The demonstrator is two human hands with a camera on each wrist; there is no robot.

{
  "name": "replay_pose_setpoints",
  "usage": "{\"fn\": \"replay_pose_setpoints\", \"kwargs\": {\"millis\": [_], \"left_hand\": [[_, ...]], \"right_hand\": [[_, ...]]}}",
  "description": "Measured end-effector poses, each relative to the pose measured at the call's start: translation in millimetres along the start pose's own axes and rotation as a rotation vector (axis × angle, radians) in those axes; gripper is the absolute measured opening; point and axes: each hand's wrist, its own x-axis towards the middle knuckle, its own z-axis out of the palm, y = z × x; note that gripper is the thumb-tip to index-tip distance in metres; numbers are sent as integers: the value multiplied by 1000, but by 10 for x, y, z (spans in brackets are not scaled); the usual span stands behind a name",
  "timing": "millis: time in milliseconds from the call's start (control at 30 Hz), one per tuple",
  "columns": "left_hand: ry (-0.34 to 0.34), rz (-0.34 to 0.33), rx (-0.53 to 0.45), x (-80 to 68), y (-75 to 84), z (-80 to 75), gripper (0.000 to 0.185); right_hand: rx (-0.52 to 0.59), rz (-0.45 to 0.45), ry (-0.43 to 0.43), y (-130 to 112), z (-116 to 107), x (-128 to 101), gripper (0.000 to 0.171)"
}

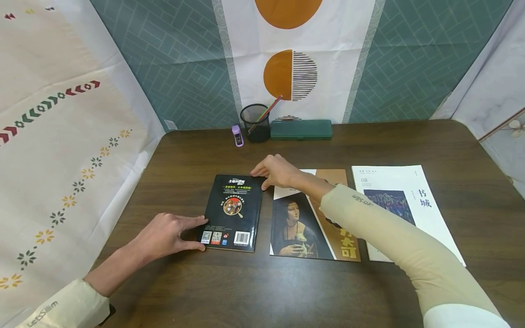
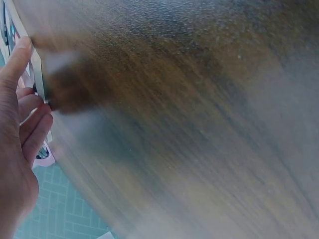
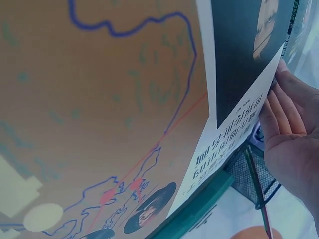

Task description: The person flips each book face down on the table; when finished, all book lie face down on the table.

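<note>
— Hands first: what does the left hand (image 1: 170, 234) do?
— It lies on the table (image 1: 451, 146), fingers straight, tips touching the black book's (image 1: 234, 212) near-left corner.
— And the right hand (image 1: 276, 171)?
— Fingers curled over the book's far-right corner, gripping it.
— Beside the book?
— Portrait book (image 1: 301, 228), then a white magazine (image 1: 404, 200).

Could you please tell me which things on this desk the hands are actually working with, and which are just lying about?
In hand:
black book, touched by the left hand at its near left corner and by the right hand at its far right corner

Lying about:
portrait book
white magazine
pen cup
green case
purple stapler
</note>
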Motion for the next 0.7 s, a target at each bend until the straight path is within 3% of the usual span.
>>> {"fn": "replay_pose_setpoints", "kwargs": {"millis": [200, 333, 533, 700], "left_hand": [[2, -7, -17, -19, -19, -8, 72], [10, -53, -54, 9, -53, -57, 65], [34, -117, -60, 150, -141, -186, 55], [51, -143, -87, 361, -168, -314, 65]], "right_hand": [[-3, -2, -85, -19, -61, -13, 60], [-81, -10, -128, -24, -199, -67, 68], [-167, -4, -84, 62, -479, -257, 75], [-157, 20, -36, 246, -716, -459, 83]]}}
